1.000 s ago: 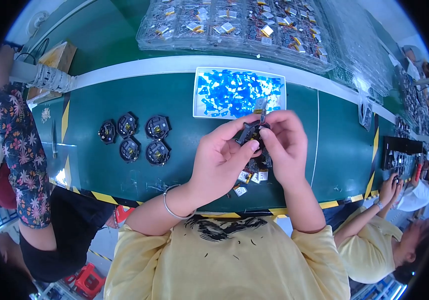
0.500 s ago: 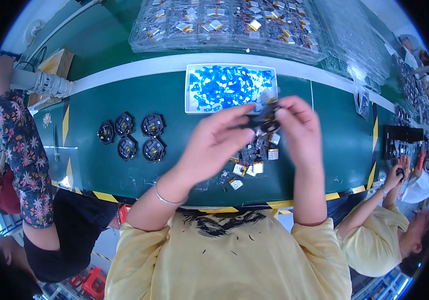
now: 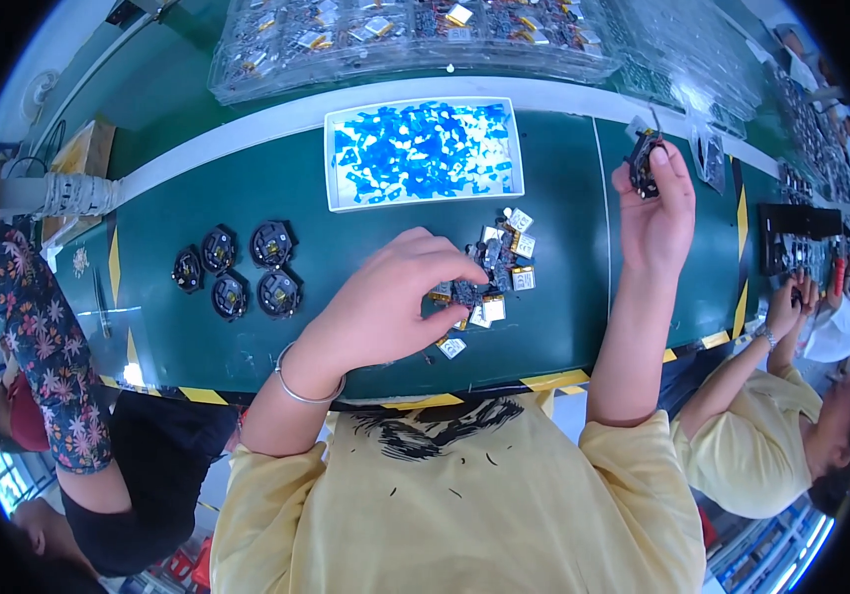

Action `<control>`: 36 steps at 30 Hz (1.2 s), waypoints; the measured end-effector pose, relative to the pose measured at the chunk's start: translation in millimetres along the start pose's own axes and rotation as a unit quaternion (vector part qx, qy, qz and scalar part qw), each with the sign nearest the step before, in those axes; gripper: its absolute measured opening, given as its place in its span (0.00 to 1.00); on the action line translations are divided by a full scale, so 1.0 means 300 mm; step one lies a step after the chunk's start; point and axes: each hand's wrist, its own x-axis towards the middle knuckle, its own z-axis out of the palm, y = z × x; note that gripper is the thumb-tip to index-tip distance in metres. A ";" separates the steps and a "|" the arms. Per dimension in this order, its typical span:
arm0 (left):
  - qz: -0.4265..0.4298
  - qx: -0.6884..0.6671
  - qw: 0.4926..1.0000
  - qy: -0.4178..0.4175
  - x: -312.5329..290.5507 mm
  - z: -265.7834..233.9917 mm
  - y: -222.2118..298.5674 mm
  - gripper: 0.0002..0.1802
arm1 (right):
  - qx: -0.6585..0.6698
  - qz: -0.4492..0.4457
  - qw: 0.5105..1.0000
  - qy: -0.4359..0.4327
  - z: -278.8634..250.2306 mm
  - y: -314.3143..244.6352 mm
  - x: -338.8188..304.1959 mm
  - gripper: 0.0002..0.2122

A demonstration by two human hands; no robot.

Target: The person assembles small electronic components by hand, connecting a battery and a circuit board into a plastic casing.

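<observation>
My left hand [image 3: 385,302] reaches into a small pile of electronic parts, its thumb and fingers closed around a small dark electronic part [image 3: 465,293]. Silver battery cells [image 3: 523,278] with yellow tape lie in that pile among dark pieces. Farther right, my right hand [image 3: 658,203] is raised, its fingers gripping a black electronic housing [image 3: 644,164]. A thin dark wire seems to stick up from it; the fingers hide part of the housing. Several round black housings [image 3: 272,245] with parts inside sit in two rows on the left of the green table.
A white tray [image 3: 329,168] of blue and white pieces stands beyond the pile. Stacked clear plastic trays [image 3: 237,89] with more parts are at the back. Tweezers [image 3: 100,302] lie at the left. Co-workers sit on both sides; black-and-yellow tape [image 3: 553,380] lines the table edge.
My hands have parted. The right one has carried the black housing to the right; the left has dropped to the pile and closed on a part. The whole view has shifted slightly.
</observation>
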 end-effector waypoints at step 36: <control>-0.160 -0.551 0.795 0.197 -0.015 -0.038 -0.070 0.05 | -0.207 0.253 0.897 -0.297 0.255 0.158 -0.196 0.16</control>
